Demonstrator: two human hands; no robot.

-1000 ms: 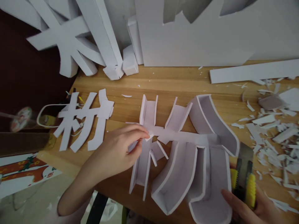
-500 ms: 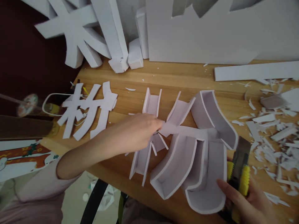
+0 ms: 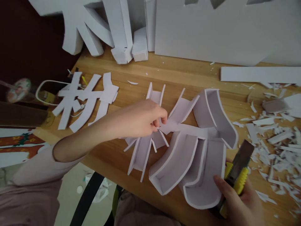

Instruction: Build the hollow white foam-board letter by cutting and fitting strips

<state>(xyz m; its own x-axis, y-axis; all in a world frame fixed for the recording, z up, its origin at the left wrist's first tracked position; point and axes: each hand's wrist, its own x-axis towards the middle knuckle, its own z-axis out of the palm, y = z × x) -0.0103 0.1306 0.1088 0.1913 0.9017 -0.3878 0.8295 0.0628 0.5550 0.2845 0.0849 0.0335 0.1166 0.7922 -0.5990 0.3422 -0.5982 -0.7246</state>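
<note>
A white foam character with raised side walls (image 3: 188, 128) lies on the wooden table. My left hand (image 3: 150, 117) is over its left part, fingers curled and pinched near a tiny whitish bit (image 3: 158, 129) at the junction of the strokes; what the fingertips grip is too small to name. At the lower right, my right hand (image 3: 237, 201) is wrapped round a yellow and black utility knife (image 3: 237, 175), its wide blade pointing up and away. The thumb of that hand touches the character's lower right wall.
Flat white cut-out strokes (image 3: 82, 100) and a white cable lie at the left. White scraps (image 3: 282, 150) cover the right side. Large white foam letters (image 3: 91, 31) and a board (image 3: 211, 34) stand at the back. A long white strip (image 3: 258, 74) lies at the back right.
The view has shifted slightly. My left hand has lifted a little from the junction, and its fingers now show more clearly. My right hand still holds the knife.
</note>
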